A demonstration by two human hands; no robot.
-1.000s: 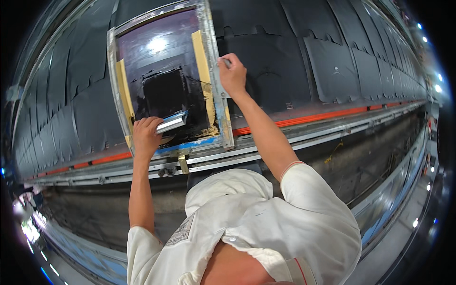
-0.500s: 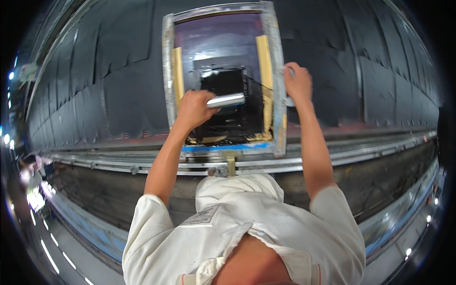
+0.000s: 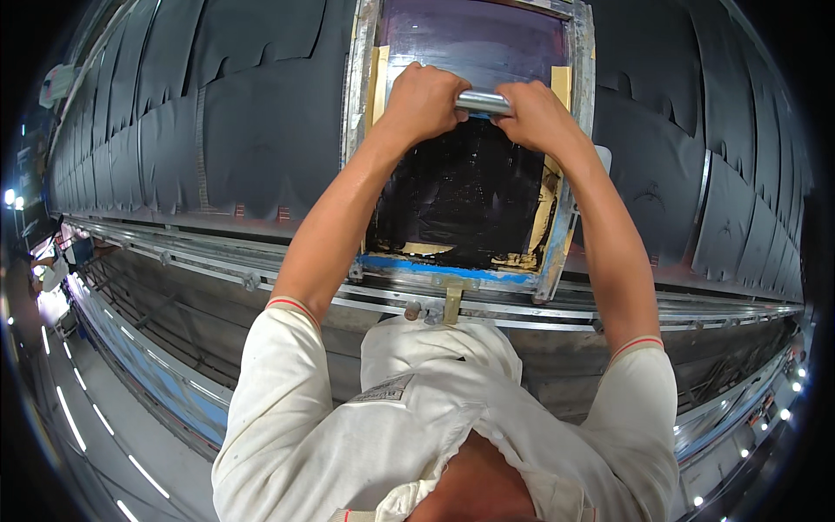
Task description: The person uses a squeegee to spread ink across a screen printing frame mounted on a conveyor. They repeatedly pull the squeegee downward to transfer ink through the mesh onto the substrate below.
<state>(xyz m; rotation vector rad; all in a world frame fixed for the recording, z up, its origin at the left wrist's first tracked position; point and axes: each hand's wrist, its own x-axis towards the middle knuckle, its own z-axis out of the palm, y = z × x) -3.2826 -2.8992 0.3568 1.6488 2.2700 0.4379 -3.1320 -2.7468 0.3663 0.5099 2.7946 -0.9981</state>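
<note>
My left hand (image 3: 428,102) and my right hand (image 3: 526,114) are both closed on the ends of a silver squeegee (image 3: 484,102), which lies crosswise near the upper part of a screen inside a metal frame (image 3: 579,52). The screen shows purple mesh (image 3: 470,39) above and thick wet black ink (image 3: 448,187) below my hands. Yellow tape (image 3: 561,78) runs along the sides and blue tape (image 3: 409,264) along the near edge. A brass-coloured bracket (image 3: 451,306) sits at the frame's front.
Dark grey fabric pieces (image 3: 252,143) cover the long table on both sides. Metal rails (image 3: 205,256) run along its near edge. A walkway with small lights (image 3: 104,409) lies at the left rim, with a partly visible person (image 3: 52,265) far off.
My right hand has left the frame's right side and now grips the squeegee beside my left. The squeegee has moved up the screen. The view has shifted, placing the frame further right.
</note>
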